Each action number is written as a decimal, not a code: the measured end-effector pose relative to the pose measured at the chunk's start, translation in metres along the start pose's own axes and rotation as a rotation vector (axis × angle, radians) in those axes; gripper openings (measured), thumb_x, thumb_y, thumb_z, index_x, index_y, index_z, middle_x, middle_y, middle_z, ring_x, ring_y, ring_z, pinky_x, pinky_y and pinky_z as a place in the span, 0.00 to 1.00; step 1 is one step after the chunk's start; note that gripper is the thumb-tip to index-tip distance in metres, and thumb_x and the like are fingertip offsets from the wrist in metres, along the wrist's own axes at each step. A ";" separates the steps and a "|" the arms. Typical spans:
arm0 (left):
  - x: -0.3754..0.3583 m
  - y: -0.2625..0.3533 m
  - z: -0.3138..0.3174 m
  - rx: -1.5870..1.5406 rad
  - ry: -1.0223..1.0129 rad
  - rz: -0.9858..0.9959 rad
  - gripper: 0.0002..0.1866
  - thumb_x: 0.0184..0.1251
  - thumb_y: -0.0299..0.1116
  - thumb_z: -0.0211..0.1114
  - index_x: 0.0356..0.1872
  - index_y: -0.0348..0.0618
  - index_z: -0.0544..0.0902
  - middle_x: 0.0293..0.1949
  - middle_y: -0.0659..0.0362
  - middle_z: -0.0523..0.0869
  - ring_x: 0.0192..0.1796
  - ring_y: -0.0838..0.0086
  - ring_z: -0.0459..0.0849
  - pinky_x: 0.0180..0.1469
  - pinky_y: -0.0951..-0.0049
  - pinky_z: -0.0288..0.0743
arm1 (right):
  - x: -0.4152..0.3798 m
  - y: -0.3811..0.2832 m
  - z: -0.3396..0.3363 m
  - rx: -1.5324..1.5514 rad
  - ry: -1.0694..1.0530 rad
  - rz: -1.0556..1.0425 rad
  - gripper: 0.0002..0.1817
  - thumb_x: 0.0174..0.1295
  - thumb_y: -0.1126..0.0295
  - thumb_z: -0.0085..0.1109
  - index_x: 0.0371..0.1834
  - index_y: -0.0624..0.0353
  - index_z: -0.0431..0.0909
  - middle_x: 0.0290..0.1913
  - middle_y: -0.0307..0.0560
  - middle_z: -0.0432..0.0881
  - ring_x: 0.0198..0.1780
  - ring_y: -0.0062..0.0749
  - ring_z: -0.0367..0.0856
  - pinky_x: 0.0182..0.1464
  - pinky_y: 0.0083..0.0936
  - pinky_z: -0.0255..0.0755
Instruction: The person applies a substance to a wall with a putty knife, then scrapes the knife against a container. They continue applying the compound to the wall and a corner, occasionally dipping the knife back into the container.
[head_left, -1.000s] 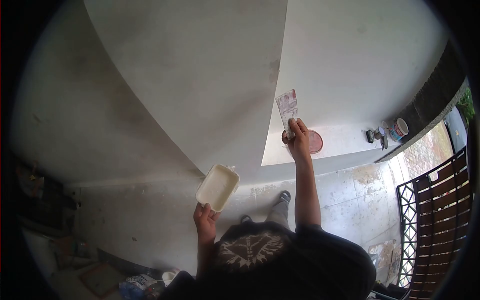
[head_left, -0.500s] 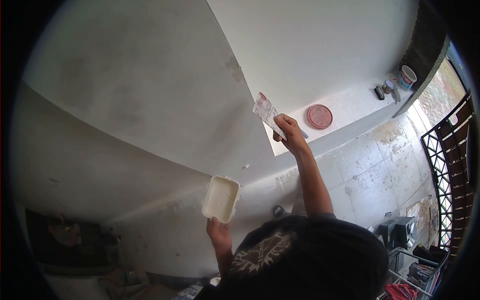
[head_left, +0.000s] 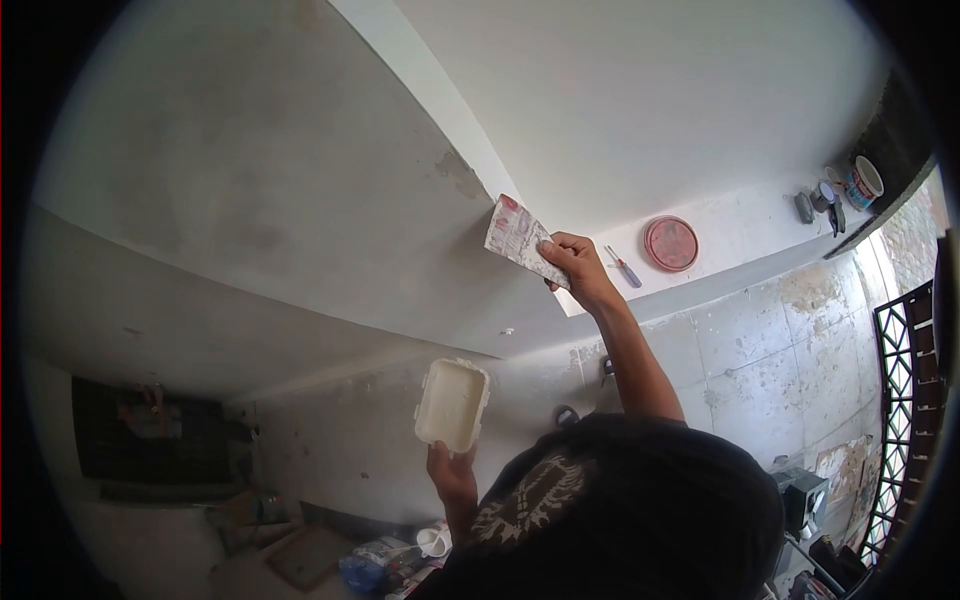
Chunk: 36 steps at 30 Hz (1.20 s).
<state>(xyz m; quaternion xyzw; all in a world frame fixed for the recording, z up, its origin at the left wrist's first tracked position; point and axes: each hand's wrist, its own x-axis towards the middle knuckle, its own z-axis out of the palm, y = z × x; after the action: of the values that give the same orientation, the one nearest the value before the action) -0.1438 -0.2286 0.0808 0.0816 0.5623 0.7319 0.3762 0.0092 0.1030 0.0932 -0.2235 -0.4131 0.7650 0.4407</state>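
My right hand is closed around a broad, stained putty knife, thumb on its upper face. The blade is streaked white and reddish, and its far end overlaps the wall corner near a patch of chipped paint. Lower down, my left hand grips the near end of a shallow, off-white rectangular container by its rim. Its inside is pale and smooth, with whitish residue along the edges.
On the white ledge to the right lie a screwdriver and a round reddish lid. A small bucket and a few small items stand farther along. A metal gate borders the stained tile floor; bags and a white cup are below.
The view has shifted, with ledge items appearing farther right. My right hand has tilted the putty knife flatter toward the corner, uncovering the screwdriver. My left hand still holds the container.
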 end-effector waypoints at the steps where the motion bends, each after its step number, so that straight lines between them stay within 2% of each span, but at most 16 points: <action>1: 0.002 -0.004 -0.001 0.004 0.011 0.002 0.23 0.78 0.36 0.46 0.67 0.34 0.64 0.61 0.48 0.72 0.60 0.59 0.76 0.59 0.61 0.75 | 0.002 -0.003 -0.001 -0.003 -0.010 0.005 0.13 0.64 0.62 0.63 0.35 0.64 0.82 0.23 0.40 0.80 0.22 0.17 0.75 0.23 0.15 0.69; 3: 0.003 -0.012 -0.005 0.413 -0.060 0.107 0.29 0.74 0.48 0.53 0.69 0.45 0.62 0.65 0.54 0.71 0.63 0.60 0.75 0.63 0.59 0.71 | 0.007 -0.008 -0.001 0.004 -0.031 0.012 0.13 0.65 0.63 0.62 0.34 0.64 0.82 0.23 0.39 0.80 0.20 0.16 0.75 0.21 0.15 0.70; 5: 0.000 -0.015 0.000 0.393 -0.031 0.096 0.29 0.74 0.47 0.53 0.69 0.44 0.63 0.64 0.54 0.72 0.62 0.60 0.76 0.62 0.60 0.73 | 0.008 -0.012 0.000 0.012 -0.057 0.020 0.12 0.66 0.64 0.62 0.34 0.64 0.81 0.22 0.39 0.79 0.19 0.15 0.75 0.20 0.14 0.71; 7: 0.000 -0.017 0.006 0.373 -0.010 0.093 0.28 0.74 0.46 0.53 0.69 0.44 0.63 0.64 0.54 0.73 0.61 0.61 0.77 0.60 0.61 0.76 | 0.013 -0.019 0.000 -0.014 -0.103 0.013 0.12 0.64 0.64 0.64 0.34 0.64 0.83 0.24 0.40 0.80 0.23 0.17 0.77 0.22 0.15 0.72; 10: -0.005 -0.024 0.013 0.376 0.032 0.161 0.27 0.74 0.45 0.54 0.68 0.42 0.64 0.61 0.54 0.75 0.58 0.63 0.79 0.56 0.65 0.80 | 0.018 -0.026 0.001 -0.027 -0.144 0.016 0.12 0.64 0.64 0.63 0.34 0.64 0.83 0.24 0.40 0.80 0.22 0.17 0.77 0.22 0.16 0.72; 12: -0.007 -0.022 0.022 0.044 0.106 0.029 0.28 0.74 0.45 0.55 0.67 0.41 0.65 0.60 0.53 0.76 0.57 0.64 0.80 0.55 0.65 0.81 | 0.022 -0.028 0.002 -0.014 -0.164 0.024 0.12 0.64 0.64 0.63 0.34 0.64 0.83 0.24 0.40 0.80 0.22 0.17 0.77 0.22 0.16 0.72; 13: -0.009 -0.024 0.022 0.044 0.115 0.031 0.28 0.74 0.45 0.55 0.67 0.41 0.65 0.60 0.53 0.76 0.57 0.64 0.80 0.55 0.65 0.81 | 0.024 -0.030 0.004 -0.007 -0.178 0.024 0.12 0.64 0.64 0.63 0.34 0.64 0.83 0.24 0.40 0.80 0.22 0.17 0.77 0.22 0.16 0.72; 15: -0.009 -0.032 0.019 0.226 0.092 0.109 0.27 0.74 0.45 0.55 0.67 0.41 0.65 0.59 0.53 0.76 0.56 0.65 0.81 0.56 0.65 0.81 | 0.024 -0.037 0.006 -0.018 -0.194 0.027 0.12 0.64 0.64 0.63 0.33 0.64 0.82 0.23 0.40 0.80 0.22 0.17 0.77 0.21 0.16 0.72; 18: -0.007 -0.051 0.003 0.294 0.165 0.172 0.27 0.74 0.45 0.55 0.66 0.40 0.65 0.59 0.53 0.77 0.56 0.65 0.81 0.57 0.64 0.80 | 0.027 -0.043 0.009 -0.036 -0.211 0.012 0.12 0.64 0.64 0.63 0.31 0.64 0.82 0.23 0.40 0.80 0.21 0.17 0.77 0.20 0.16 0.70; 22: -0.013 -0.041 0.030 0.368 0.123 0.182 0.26 0.74 0.44 0.55 0.66 0.40 0.65 0.58 0.53 0.77 0.56 0.65 0.81 0.57 0.64 0.80 | 0.025 -0.052 0.016 -0.066 -0.212 -0.025 0.12 0.65 0.65 0.63 0.29 0.63 0.80 0.21 0.40 0.80 0.19 0.17 0.77 0.19 0.15 0.67; 24: -0.012 -0.042 0.031 0.535 0.097 0.266 0.26 0.74 0.44 0.55 0.66 0.41 0.66 0.58 0.53 0.77 0.55 0.66 0.81 0.56 0.64 0.81 | 0.027 -0.053 0.019 -0.070 -0.218 -0.041 0.12 0.65 0.65 0.63 0.30 0.64 0.80 0.21 0.40 0.80 0.18 0.17 0.77 0.18 0.14 0.67; 31: -0.009 -0.049 0.031 0.428 0.175 0.241 0.25 0.74 0.44 0.56 0.65 0.41 0.67 0.57 0.53 0.78 0.53 0.67 0.82 0.55 0.63 0.81 | 0.026 -0.072 0.028 -0.118 -0.236 -0.077 0.11 0.66 0.66 0.61 0.32 0.65 0.79 0.23 0.42 0.81 0.21 0.18 0.79 0.19 0.16 0.67; 34: -0.005 -0.044 0.033 0.301 0.171 0.221 0.25 0.74 0.44 0.56 0.65 0.41 0.67 0.57 0.53 0.78 0.52 0.67 0.82 0.55 0.63 0.81 | 0.016 -0.083 0.034 -0.091 -0.217 -0.171 0.10 0.67 0.69 0.59 0.35 0.67 0.79 0.26 0.46 0.83 0.22 0.21 0.80 0.21 0.16 0.70; 36: -0.004 -0.039 0.036 0.064 0.196 0.151 0.25 0.74 0.43 0.56 0.65 0.41 0.67 0.57 0.54 0.78 0.53 0.67 0.82 0.54 0.64 0.82 | 0.009 -0.091 0.035 -0.170 -0.165 -0.259 0.09 0.68 0.71 0.57 0.39 0.68 0.80 0.28 0.47 0.84 0.23 0.23 0.81 0.24 0.18 0.72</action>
<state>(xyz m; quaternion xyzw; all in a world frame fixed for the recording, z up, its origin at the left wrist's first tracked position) -0.1032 -0.2005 0.0603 0.0638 0.6118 0.7443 0.2602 0.0243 0.1201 0.1888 -0.1412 -0.5363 0.6801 0.4795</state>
